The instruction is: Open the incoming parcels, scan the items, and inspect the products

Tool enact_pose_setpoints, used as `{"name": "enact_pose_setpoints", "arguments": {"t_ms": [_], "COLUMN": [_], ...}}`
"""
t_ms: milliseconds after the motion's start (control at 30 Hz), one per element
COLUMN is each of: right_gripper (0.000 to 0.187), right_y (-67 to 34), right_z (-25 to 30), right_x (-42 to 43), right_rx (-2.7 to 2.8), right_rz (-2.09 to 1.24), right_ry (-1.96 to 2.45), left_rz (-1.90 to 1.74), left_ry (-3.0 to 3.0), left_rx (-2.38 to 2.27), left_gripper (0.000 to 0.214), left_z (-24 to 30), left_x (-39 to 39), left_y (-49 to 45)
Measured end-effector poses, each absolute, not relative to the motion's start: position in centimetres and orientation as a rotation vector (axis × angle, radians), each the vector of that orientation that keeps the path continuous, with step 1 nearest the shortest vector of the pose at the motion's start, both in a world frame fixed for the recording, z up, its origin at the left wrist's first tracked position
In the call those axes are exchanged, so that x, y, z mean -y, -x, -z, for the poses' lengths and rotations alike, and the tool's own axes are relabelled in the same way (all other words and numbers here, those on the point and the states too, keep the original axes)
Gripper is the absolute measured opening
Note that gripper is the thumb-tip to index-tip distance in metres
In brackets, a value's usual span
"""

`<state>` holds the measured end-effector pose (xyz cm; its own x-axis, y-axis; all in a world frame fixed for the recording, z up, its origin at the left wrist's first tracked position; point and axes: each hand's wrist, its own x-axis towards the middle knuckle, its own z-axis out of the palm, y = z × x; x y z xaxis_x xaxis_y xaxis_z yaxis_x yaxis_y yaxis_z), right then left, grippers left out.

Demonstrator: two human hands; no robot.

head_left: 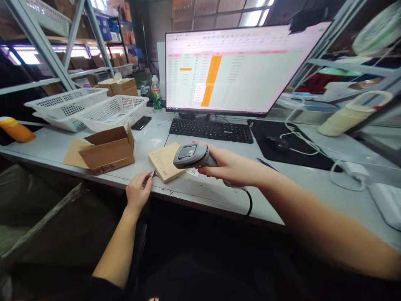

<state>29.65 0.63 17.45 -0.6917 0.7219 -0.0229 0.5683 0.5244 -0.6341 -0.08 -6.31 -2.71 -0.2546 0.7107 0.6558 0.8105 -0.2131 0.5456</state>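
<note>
Scanner (pixel 190 155), gray, one – gripped by the right hand (pixel 230 165), best held steady and square to any printed code; flat box (pixel 166 164), tan, one – laid near on the table (pixel 269 196), best steadied by the left hand (pixel 138 190), loosely curled, seemingly empty, at its near left.

One left hand (pixel 139 192) and one right hand (pixel 233 166) are pictured at a bench (pixel 213 193) with one grey scanner (pixel 191 156), one flat carton (pixel 164 166) and one open carton (pixel 108 154); three white baskets (pixel 133 112), two bottles (pixel 156 95) and one phone (pixel 141 123) are also in view. One monitor (pixel 239 71) appears with one keyboard (pixel 209 130), one mouse (pixel 278 144) and one mouse pad (pixel 265 130); one fan (pixel 376 30) is seen too.
</note>
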Motion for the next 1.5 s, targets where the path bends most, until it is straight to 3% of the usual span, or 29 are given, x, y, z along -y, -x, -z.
{"name": "enact_pose_setpoints", "arguments": {"t_ms": [167,333,433,567,733,867,1033,1200,1500], "right_gripper": [0.100,0.090,0.066,0.055,0.060,0.064,0.063,0.058,0.049], "right_y": [-33.1,-37.4,-39.8,-42.2,-43.3,-43.0,-42.2,-41.3,-39.2], "right_z": [-14.4,-9.7,-8.7,-8.3,-5.4,-3.1,-2.0,-1.7,-1.8], "right_x": [-2.6,-6.0,-8.4,-12.4,-16.7,-18.5,-19.4,-20.2,-21.4], "right_rx": [2.196,2.011,2.101,2.096,2.060,2.059,2.073,2.083,2.115], "right_rz": [-1.055,-0.965,-0.823,-0.523,-0.150,0.025,0.163,0.198,0.163], "right_ry": [1.429,1.795,1.800,1.853,1.928,1.905,1.855,1.846,1.737], "left_rz": [1.448,1.389,1.351,1.289,0.889,0.789,0.852,1.035,0.967], "left_ry": [1.881,1.992,2.080,2.139,2.172,2.241,2.309,2.353,2.263], "left_rx": [1.880,1.848,1.804,1.696,1.613,1.427,1.123,1.127,1.349], "left_gripper": [0.026,0.034,0.035,0.038,0.056,0.071,0.046,0.038,0.044], "left_z": [2.9,2.6,2.2,2.0,2.4,2.9,3.7,3.1,2.8], "left_x": [6.4,7.2,7.5,7.1,6.7,7.2,7.6,7.3,7.2], "left_y": [-0.2,-0.9,-1.9,-3.6,-5.0,-3.9,-1.6,-1.2,-2.6]}}
